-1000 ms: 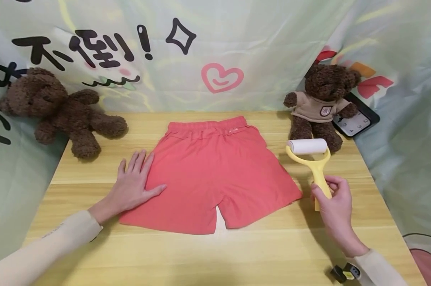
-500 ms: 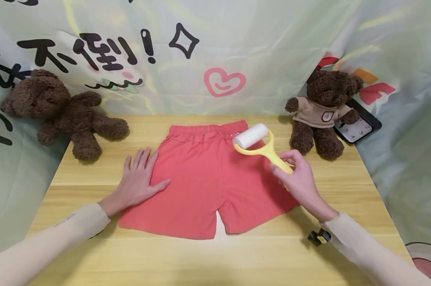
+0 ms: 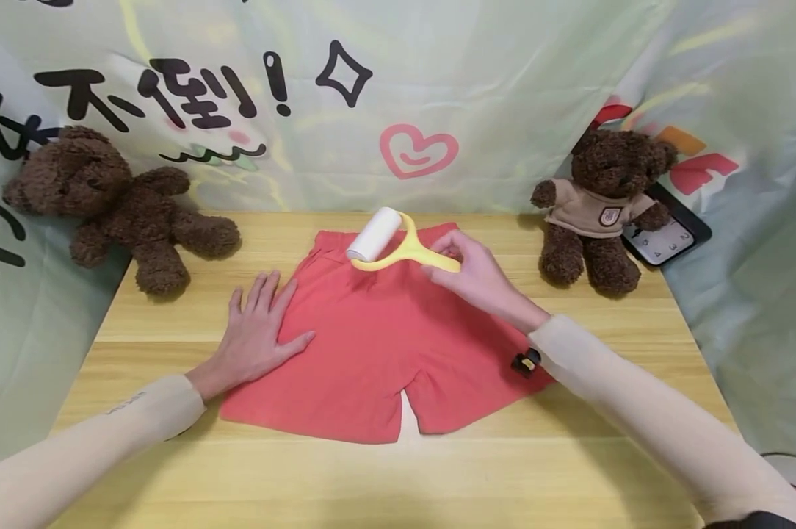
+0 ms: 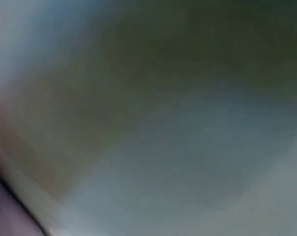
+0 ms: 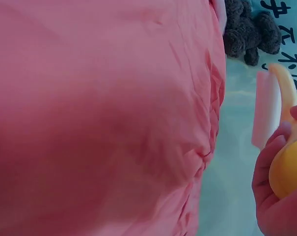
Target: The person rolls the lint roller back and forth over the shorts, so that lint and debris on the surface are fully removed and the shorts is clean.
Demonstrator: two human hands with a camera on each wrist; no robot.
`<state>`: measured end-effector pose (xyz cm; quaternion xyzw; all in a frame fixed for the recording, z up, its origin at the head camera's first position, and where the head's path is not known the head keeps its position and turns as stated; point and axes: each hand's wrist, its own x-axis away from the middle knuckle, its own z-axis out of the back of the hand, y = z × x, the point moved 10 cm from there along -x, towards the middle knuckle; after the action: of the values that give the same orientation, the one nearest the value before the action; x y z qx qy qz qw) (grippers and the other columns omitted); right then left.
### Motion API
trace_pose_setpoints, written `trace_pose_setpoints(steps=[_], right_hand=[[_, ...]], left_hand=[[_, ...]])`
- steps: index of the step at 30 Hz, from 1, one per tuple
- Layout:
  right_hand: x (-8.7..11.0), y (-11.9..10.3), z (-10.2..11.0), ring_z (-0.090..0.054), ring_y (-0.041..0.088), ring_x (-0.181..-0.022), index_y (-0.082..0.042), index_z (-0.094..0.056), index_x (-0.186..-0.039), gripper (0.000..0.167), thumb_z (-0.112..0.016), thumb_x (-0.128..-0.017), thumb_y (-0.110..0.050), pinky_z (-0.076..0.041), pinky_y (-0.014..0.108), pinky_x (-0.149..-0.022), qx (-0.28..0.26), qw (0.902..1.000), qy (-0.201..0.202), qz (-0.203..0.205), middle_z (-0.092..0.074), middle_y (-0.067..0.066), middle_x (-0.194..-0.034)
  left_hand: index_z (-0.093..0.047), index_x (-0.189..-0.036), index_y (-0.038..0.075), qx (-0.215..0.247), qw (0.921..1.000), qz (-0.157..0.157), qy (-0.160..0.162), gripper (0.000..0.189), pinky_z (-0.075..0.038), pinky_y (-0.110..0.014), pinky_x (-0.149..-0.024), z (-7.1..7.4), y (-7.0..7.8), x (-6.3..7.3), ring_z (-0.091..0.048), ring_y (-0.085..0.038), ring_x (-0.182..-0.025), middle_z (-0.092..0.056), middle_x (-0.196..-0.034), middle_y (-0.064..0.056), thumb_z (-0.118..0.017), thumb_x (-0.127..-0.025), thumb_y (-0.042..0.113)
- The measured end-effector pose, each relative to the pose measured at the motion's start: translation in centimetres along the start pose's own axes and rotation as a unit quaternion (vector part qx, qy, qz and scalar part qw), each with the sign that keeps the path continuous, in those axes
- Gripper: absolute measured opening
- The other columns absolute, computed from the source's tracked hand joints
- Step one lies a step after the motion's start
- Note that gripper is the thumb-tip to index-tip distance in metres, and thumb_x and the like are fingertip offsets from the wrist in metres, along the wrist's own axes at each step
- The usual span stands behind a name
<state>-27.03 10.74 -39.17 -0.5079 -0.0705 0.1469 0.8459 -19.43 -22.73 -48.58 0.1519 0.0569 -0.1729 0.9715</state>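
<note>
Red shorts (image 3: pixel 365 330) lie spread flat on the wooden table, waistband toward the back. On their left edge rests my left hand (image 3: pixel 255 330), fingers straight and thumb out over the cloth. My right hand (image 3: pixel 474 268) grips the yellow handle of a lint roller (image 3: pixel 404 253) above the upper part of the shorts. Its white roll (image 3: pixel 374 235) is near the waistband and seems raised off the fabric, casting a shadow. In the right wrist view the roller's white roll (image 5: pixel 267 110) stands past the waistband edge. The left wrist view is mostly a blur.
A brown teddy bear (image 3: pixel 134 209) leans at the back left of the table (image 3: pixel 305 485). Another bear (image 3: pixel 596 213) in a beige shirt sits at the back right, with a black-framed clock (image 3: pixel 665 228) behind it. Printed cloth (image 3: pixel 504 88) hangs around the table.
My right hand has carried the lint roller leftward, from beside the shorts to above their waistband, turning the roll to the left. My left hand has stayed in place on the shorts.
</note>
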Motion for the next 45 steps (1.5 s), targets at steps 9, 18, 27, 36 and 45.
trace_pose_setpoints(steps=[9, 18, 27, 36, 45], right_hand=[[-4.7, -1.9, -4.6, -0.06, 0.026, -0.085, -0.013, -0.069, -0.114, 0.021, -0.081, -0.097, -0.017, -0.051, 0.036, -0.072, 0.015, 0.9969, -0.06, 0.048, -0.068, 0.004, -0.103], [-7.7, -2.5, -8.6, -0.061, 0.024, -0.082, -0.012, -0.069, -0.115, 0.023, -0.083, -0.097, -0.014, -0.056, 0.035, -0.071, 0.027, 0.9918, -0.094, 0.081, -0.069, 0.003, -0.101], [-8.3, -1.9, -11.0, -0.059, 0.019, -0.081, -0.02, -0.068, -0.111, 0.019, -0.082, -0.1, -0.026, -0.052, 0.034, -0.074, 0.106, 0.9809, -0.121, 0.109, -0.067, -0.003, -0.097], [-8.3, -2.5, -11.0, -0.058, 0.019, -0.079, -0.019, -0.071, -0.111, 0.015, -0.082, -0.1, -0.022, -0.05, 0.035, -0.071, 0.157, 0.9673, -0.135, 0.147, -0.065, -0.002, -0.093], [-8.4, -1.5, -9.8, -0.059, 0.02, -0.078, -0.022, -0.072, -0.111, 0.014, -0.082, -0.101, -0.022, -0.051, 0.037, -0.072, 0.147, 0.9688, -0.162, 0.117, -0.066, -0.002, -0.094]], left_hand=[[-0.036, -0.17, 0.009, 0.012, 0.9995, 0.028, 0.011, 0.1, -0.006, -0.08, -0.118, -0.3, -0.4, -0.2, -0.016, -0.048, -0.161, -0.025, -0.173, -0.029, -0.067, -0.095, 0.066], [-0.04, -0.169, 0.011, 0.009, 0.9995, 0.028, 0.015, 0.097, -0.006, -0.08, -0.118, -0.3, -0.4, -0.2, -0.018, -0.049, -0.16, -0.027, -0.172, -0.029, -0.067, -0.094, 0.067], [-0.036, -0.172, 0.014, 0.001, 0.9995, 0.032, -0.002, 0.097, -0.005, -0.079, -0.119, -0.4, -0.9, 0.3, -0.016, -0.049, -0.16, -0.025, -0.173, -0.027, -0.066, -0.096, 0.067], [-0.038, -0.171, 0.014, -0.001, 0.9995, 0.032, -0.001, 0.095, -0.005, -0.079, -0.119, 0.0, -0.7, 0.1, -0.018, -0.049, -0.159, -0.026, -0.172, -0.027, -0.066, -0.096, 0.066], [-0.037, -0.171, 0.013, 0.0, 0.9992, 0.036, -0.015, 0.096, -0.004, -0.079, -0.119, -0.1, -0.5, 0.0, -0.015, -0.05, -0.16, -0.025, -0.173, -0.028, -0.066, -0.097, 0.066]])
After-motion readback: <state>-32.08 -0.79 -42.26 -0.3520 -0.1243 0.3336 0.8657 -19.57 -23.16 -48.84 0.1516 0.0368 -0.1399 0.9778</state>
